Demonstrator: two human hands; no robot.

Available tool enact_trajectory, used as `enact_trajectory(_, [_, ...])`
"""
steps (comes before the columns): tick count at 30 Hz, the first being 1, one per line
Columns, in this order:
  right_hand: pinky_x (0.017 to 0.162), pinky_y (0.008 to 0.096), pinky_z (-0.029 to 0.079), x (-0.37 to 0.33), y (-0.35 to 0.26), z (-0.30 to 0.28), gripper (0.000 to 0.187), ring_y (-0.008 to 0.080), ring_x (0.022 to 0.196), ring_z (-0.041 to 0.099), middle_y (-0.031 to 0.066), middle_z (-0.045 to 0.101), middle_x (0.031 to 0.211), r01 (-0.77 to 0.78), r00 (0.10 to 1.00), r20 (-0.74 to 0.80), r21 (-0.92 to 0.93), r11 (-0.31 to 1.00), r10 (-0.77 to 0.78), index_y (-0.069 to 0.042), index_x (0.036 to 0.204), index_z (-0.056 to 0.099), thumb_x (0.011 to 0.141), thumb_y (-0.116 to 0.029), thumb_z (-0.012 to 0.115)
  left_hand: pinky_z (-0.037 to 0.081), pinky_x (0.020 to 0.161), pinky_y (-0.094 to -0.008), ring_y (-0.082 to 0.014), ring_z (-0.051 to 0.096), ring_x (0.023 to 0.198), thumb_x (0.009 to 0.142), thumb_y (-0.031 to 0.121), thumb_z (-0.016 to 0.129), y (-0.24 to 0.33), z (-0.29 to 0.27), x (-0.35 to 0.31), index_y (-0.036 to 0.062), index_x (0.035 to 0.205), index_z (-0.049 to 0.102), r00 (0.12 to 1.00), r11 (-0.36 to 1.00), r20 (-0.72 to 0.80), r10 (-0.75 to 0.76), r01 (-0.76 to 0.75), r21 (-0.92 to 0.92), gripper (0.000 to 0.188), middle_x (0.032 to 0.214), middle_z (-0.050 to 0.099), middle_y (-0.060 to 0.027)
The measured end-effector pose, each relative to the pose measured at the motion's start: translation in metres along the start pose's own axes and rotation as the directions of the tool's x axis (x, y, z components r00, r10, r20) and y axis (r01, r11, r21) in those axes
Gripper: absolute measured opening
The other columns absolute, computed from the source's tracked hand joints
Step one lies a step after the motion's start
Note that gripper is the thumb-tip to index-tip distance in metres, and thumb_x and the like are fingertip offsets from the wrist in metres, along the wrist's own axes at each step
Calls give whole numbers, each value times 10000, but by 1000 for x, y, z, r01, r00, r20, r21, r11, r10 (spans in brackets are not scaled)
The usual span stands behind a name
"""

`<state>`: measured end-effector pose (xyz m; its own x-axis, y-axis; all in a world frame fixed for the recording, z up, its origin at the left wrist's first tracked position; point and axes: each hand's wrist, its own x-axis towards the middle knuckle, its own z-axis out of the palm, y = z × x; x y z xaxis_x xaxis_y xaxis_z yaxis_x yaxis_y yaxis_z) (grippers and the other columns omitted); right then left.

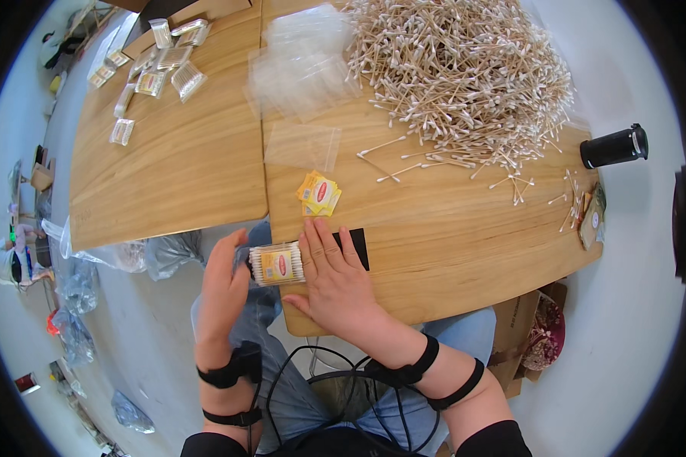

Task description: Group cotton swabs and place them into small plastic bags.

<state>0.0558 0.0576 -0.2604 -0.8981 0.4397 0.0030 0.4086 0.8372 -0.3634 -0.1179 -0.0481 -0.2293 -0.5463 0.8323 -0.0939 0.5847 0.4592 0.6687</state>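
Note:
A clear pack of cotton swabs (277,264) with a yellow label lies at the table's near left edge, its left end reaching past the edge. My left hand (225,282) is curled at that end, thumb and fingers bent around it; the fingertips are partly hidden. My right hand (335,286) lies flat with fingers stretched, covering the pack's right end and part of a flat black piece (354,247). Just beyond my right fingertips sits a small stack of yellow label cards (318,194). Behind them is a clear plastic bag (305,146).
A big heap of loose cotton swabs (465,76) covers the far right, with stray ones in front. Left of it lie stacked clear bags (301,61). Several filled packs (151,82) rest on the left table. A black cylinder (614,146) stands near the right edge.

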Motion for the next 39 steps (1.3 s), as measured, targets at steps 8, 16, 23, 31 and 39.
enact_trajectory(8, [1217,529,90,0,-2,0,942,349,1505,189,244,331,1553,-2,1000,1,-1,1000,2,79,1444,416,846,-633,568,318,1134,-483,-372,470,1233,696,-84,579,13,16,1,-51,1326,489,948,840,197,251,-315,442,638,1255,540,-164])
enact_trajectory(16, [1220,526,101,4,-9,4,945,353,1500,202,235,354,1542,-2,1000,-13,59,998,2,79,1430,436,810,-610,622,408,992,-454,-358,518,1048,669,-77,617,9,28,5,-81,1292,498,937,825,154,313,-349,444,635,1053,548,-167])
enact_trajectory(23, [1219,531,110,9,-13,5,935,358,1497,210,237,375,1528,19,1000,-11,112,994,-18,94,1420,437,781,-545,677,408,1001,-446,-351,522,1048,754,-29,573,6,30,6,-83,1295,497,932,816,152,329,-361,451,549,1056,547,-169])
enact_trajectory(31, [1210,552,122,10,-12,1,900,359,1494,216,256,377,1518,67,998,-33,182,981,-62,108,1400,453,772,-483,710,410,993,-448,-351,520,1040,776,-22,556,8,28,6,-88,1306,491,929,810,151,338,-369,456,537,1055,545,-168])
enact_trajectory(39, [1200,556,159,4,-15,4,862,374,1472,270,268,383,1510,59,997,-54,137,989,-52,120,1354,494,781,-488,705,362,1071,-472,-342,512,1067,814,-13,526,6,30,5,-77,1334,474,943,844,149,298,-333,421,526,1062,538,-169])
